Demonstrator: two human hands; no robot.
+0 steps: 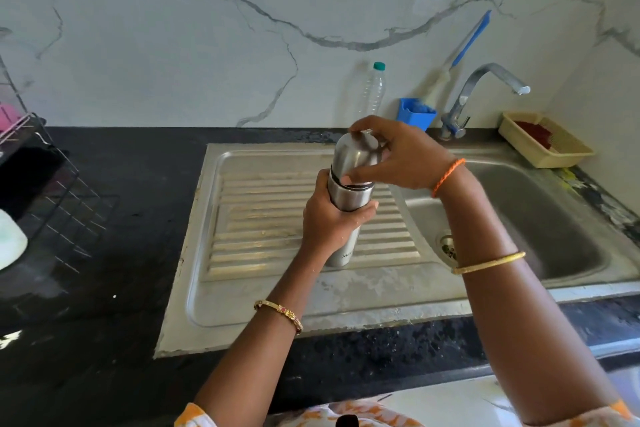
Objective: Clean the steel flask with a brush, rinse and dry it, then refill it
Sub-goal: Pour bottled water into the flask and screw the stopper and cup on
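Observation:
A tall steel flask [341, 250] stands upright on the ribbed drainboard [263, 229] of the steel sink. My left hand [329, 218] grips its body around the middle. My right hand [398, 152] holds the steel cap [353, 152] on top, fingers and thumb curled round it. A dark band shows where cap and body meet. A blue-handled bottle brush [465, 45] leans on the wall behind, its bristles down in a blue holder [414, 116].
The sink basin [540, 211] with its drain lies to the right, under a steel tap [485, 90]. A clear plastic bottle [372, 92] with a green cap stands by the wall. A yellow basket [547, 142] sits at the back right. A wire dish rack [41, 184] occupies the black counter at the left.

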